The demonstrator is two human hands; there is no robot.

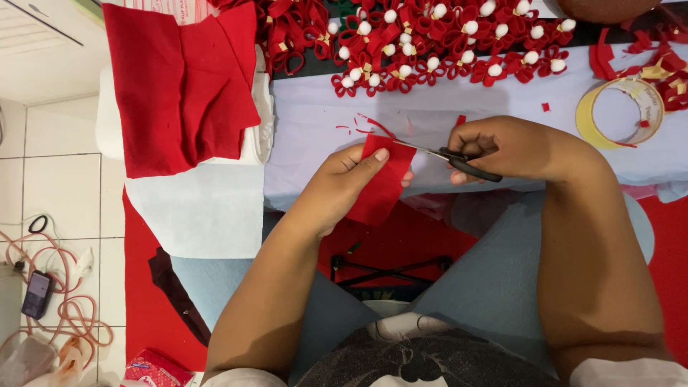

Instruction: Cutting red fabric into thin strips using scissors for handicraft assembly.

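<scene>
The red felt piece (380, 183) sits in the left hand (344, 188), held above the near edge of the table, with the thumb pressed flat on its upper face and the remaining fingers curled beneath it. The right hand (502, 147) grips a pair of scissors (451, 155) with black handles; its fingers are closed through and around the handle loops, and the thin blades point left, meeting the top right edge of the felt piece. Both forearms extend from the bottom of the view over the person's lap. Directly beyond the hands, thin red felt trimmings (373, 127) lie scattered on the pale table cover (315, 107). To the right, well apart from the right hand, a roll of yellowish tape (622, 111) lies flat on the cover. To the left, a folded stack of red felt sheets (179, 86) rests on a white surface beside the table. At the far edge of the table, a dense group of finished red felt flowers (444, 43) with white ball centres spans most of the width.
</scene>
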